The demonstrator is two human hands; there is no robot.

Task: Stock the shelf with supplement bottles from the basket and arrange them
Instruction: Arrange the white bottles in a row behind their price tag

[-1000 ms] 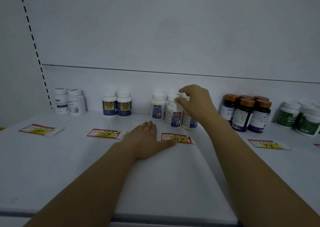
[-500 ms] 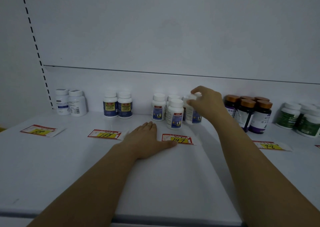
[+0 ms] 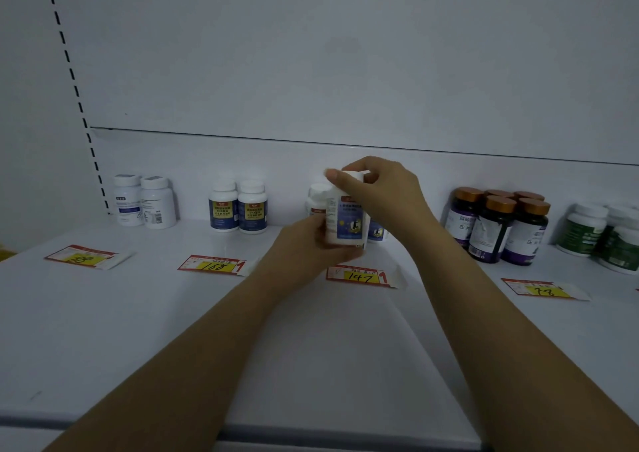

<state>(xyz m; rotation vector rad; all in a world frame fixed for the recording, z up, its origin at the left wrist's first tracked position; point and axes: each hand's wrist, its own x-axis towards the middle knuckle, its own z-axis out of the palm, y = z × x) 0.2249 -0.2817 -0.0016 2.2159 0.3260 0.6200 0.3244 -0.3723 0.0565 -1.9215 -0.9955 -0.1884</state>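
Head view, centre of the frame: a white supplement bottle (image 3: 347,220) with a blue label is held between two hands, just above the price tag "147" (image 3: 359,275); it leans a little to the left. The right hand (image 3: 383,192) comes from above, its fingers curled over the white cap and pinching it. The left hand (image 3: 307,247) wraps the lower part of the bottle; its fingers are mostly hidden behind the bottle, and the bottle's base is covered, so I cannot tell if it touches the shelf (image 3: 173,330).

Behind the hands, a second white bottle (image 3: 318,197) shows only its cap and a bit of label; a third one (image 3: 375,232) shows only a strip of blue label under the right wrist.

Left of centre stand two blue-label bottles (image 3: 238,209); further left two white bottles (image 3: 145,201). At the right stand dark bottles with copper caps (image 3: 494,230); the green bottles (image 3: 601,234) are cut off by the right edge; their print is too small to read.
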